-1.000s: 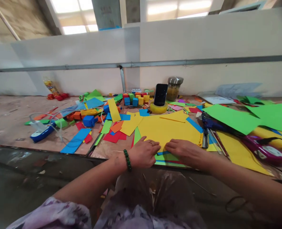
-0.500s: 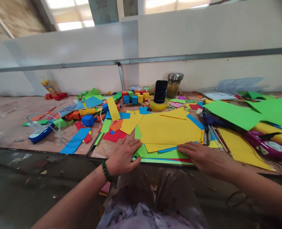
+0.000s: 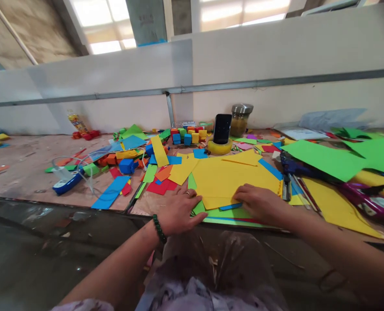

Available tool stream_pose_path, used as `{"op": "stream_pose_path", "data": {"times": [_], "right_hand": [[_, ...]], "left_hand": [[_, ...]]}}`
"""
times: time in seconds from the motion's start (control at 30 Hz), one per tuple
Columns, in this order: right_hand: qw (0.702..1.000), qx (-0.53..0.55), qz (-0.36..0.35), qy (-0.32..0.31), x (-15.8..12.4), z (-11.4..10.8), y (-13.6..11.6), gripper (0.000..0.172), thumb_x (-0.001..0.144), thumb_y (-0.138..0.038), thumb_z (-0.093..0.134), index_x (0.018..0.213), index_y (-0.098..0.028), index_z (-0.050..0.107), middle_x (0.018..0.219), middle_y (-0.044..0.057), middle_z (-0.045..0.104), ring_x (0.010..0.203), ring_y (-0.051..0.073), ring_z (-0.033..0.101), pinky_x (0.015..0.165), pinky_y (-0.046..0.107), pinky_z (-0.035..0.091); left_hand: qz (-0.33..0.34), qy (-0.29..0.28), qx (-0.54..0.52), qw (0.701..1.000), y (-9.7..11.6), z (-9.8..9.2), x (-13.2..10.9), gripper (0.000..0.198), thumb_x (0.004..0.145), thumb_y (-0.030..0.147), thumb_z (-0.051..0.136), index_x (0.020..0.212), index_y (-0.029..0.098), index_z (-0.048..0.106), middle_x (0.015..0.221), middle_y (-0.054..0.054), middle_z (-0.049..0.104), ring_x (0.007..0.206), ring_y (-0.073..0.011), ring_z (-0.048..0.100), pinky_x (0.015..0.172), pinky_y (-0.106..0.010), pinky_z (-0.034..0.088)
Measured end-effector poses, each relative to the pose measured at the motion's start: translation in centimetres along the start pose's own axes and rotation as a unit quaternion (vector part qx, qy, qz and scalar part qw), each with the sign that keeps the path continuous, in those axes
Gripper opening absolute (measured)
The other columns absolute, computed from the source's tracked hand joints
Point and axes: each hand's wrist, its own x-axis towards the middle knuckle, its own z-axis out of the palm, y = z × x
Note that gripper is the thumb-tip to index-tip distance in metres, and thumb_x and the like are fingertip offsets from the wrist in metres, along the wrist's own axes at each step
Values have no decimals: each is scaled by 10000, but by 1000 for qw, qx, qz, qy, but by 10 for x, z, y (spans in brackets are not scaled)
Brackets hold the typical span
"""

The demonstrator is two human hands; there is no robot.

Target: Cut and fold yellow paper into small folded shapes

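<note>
Near edge of yellow sheet (image 3: pixel 231 178): left hand (image 3: pixel 179 212) fingers spread, right hand (image 3: pixel 260 202) fingers bunched, hold unclear; uneven pressure might skew it over green paper (image 3: pixel 224 213) beneath

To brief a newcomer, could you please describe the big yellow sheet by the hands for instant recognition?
On the long pinkish-brown workbench, find the upright black rectangular phone. Before it lies the big flat yellow sheet. Unlike the tapering yellow sheet farther right, it has the left hand and right hand at its near side.
</note>
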Motion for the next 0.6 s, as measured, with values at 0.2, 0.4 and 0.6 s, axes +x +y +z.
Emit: {"op": "stream_pose_path", "data": {"times": [0.2, 0.4, 0.6], "right_hand": [[983, 33, 182, 15, 27, -14, 13, 644, 830, -567, 532, 1265, -98, 603, 1212, 184, 650, 1086, 332, 603, 877, 407, 466], [978, 94, 188, 9, 61, -2, 1, 783, 659, -488, 716, 1337, -133, 552, 1003, 97, 713, 890, 261, 664, 707, 315, 483], [969, 142, 194, 53, 62, 7, 9, 809, 631, -523, 734, 1300, -106, 556, 1048, 157, 686, 907, 272, 650, 701, 321, 473]], "left_hand": [[-78, 63, -64, 993, -17, 10, 2, 273, 902, 400, 533, 962, 203, 712, 1103, -74, 652, 998, -228, 607, 917, -366, 443], [-144, 18, -30, 989, -1, 10, 19, 555, 841, 464, 616, 1313, 180, 544, 1238, -120, 599, 1136, -296, 555, 956, -397, 446], [-187, 17, -50, 981, -4, 14, 24, 691, 809, 528, 629, 1358, 135, 486, 1252, -169, 569, 1178, -328, 531, 958, -428, 449]]}}
